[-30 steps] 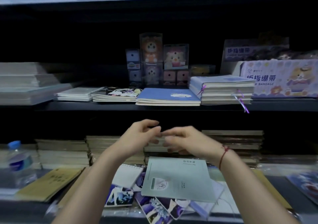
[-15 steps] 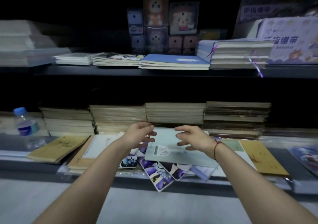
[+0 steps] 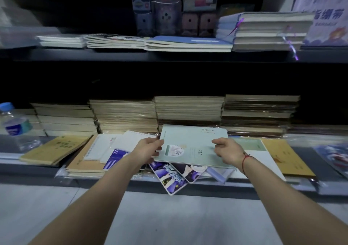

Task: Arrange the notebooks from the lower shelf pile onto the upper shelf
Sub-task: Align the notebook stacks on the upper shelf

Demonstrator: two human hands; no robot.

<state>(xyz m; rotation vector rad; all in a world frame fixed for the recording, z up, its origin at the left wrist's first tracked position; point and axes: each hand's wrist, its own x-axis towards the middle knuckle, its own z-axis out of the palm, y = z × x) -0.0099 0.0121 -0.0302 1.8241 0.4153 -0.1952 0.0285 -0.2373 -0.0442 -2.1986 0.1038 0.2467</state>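
Two hands: left hand (image 3: 148,149) pinching pale green notebook (image 3: 192,145), right hand (image 3: 227,151) fingers curled on its right edge. Probably light, floppy; best lifted by both side edges.

Between the lower shelf (image 3: 28,166) and the upper shelf (image 3: 188,56) a dark open gap runs the full width, above four tall notebook stacks (image 3: 188,111) at the back. The upper shelf's front edge is lined with flat notebook piles (image 3: 188,43); boxed toys (image 3: 165,9) stand behind, a thick stack (image 3: 263,32) at right. A water bottle (image 3: 16,126) stands at left.
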